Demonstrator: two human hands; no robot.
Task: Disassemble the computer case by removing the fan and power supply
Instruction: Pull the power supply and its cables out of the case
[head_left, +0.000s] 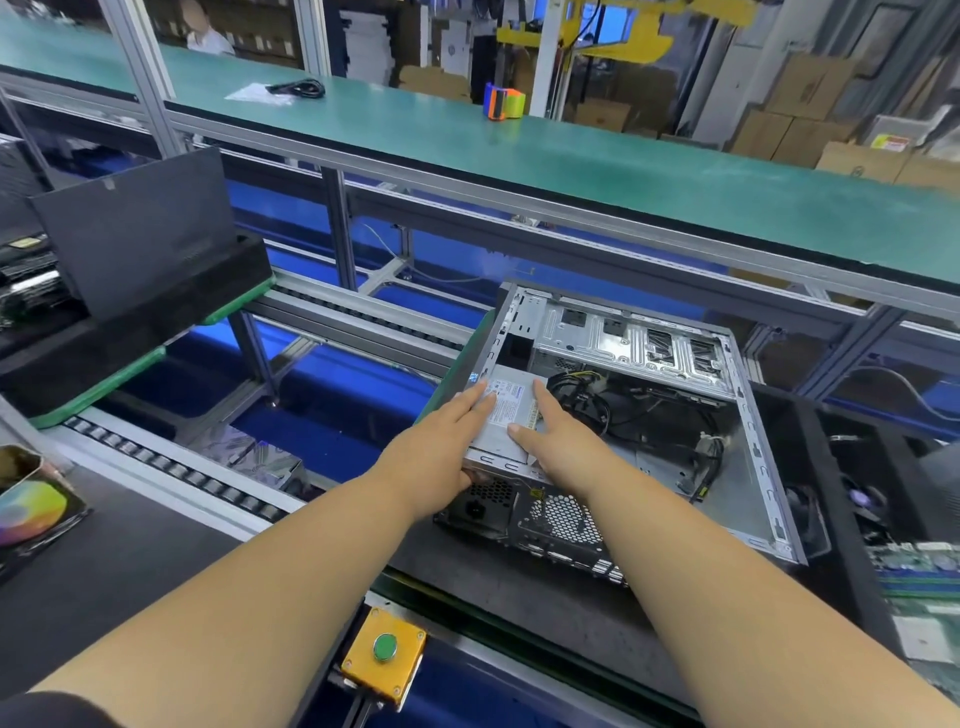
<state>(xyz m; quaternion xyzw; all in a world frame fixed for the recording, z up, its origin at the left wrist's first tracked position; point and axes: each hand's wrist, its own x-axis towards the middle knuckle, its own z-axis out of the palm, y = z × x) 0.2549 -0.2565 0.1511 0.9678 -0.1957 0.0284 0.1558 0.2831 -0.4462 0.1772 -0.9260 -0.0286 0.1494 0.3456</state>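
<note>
An open computer case (748, 415) lies on its side on the dark work mat, its inside facing up. The silver power supply (506, 415) sits in the case's near left corner, label upward. My left hand (447, 441) lies over the supply's left edge, fingers straight along the top and thumb hooked under the near end. My right hand (561, 441) rests flat on its right side, fingers extended. Black cables (644, 415) trail from the supply across the case floor. No fan is plainly visible inside the case.
A yellow box with a green button (384, 649) sits at the bench's front edge. Black foam trays (156, 291) stand on the roller conveyor at left. A green circuit board (919, 566) lies at right. A raised green belt (571, 156) runs behind the case.
</note>
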